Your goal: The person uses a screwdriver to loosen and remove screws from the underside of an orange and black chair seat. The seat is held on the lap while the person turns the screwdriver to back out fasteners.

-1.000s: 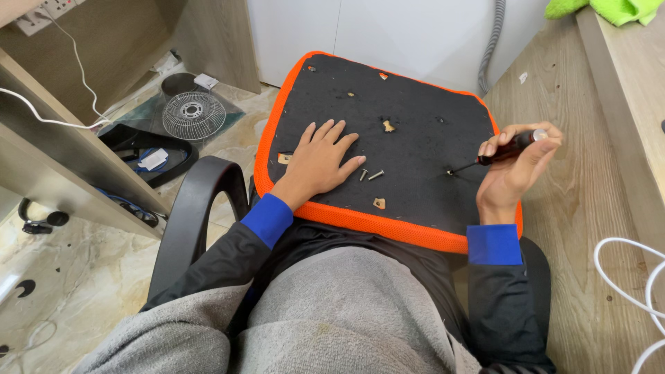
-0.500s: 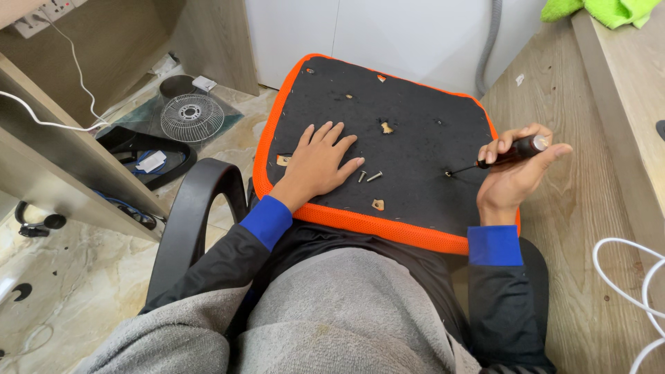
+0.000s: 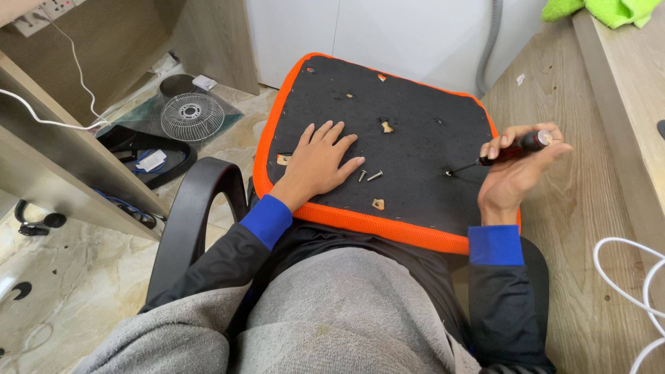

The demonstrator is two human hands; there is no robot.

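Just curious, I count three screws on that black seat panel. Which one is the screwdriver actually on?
The screw at the panel's right side, under the screwdriver tip in the right hand. The other two lie loose beside the left hand.

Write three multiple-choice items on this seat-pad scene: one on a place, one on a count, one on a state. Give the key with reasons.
1. Where does the left hand rest?
A. flat on the black seat pad
B. on the fan grille
C. on the wooden bench

2. How many loose screws lie just beside the left hand's fingertips?
A. none
B. two
C. five

3. What is the right hand doing?
A. lying open and empty
B. gripping the screwdriver
C. holding a green cloth

Key:
1 A, the palm and spread fingers lie on the black surface inside the orange rim.
2 B, two small metal screws lie side by side there.
3 B, the fingers wrap the dark handle, and the tip meets the pad at a hole.
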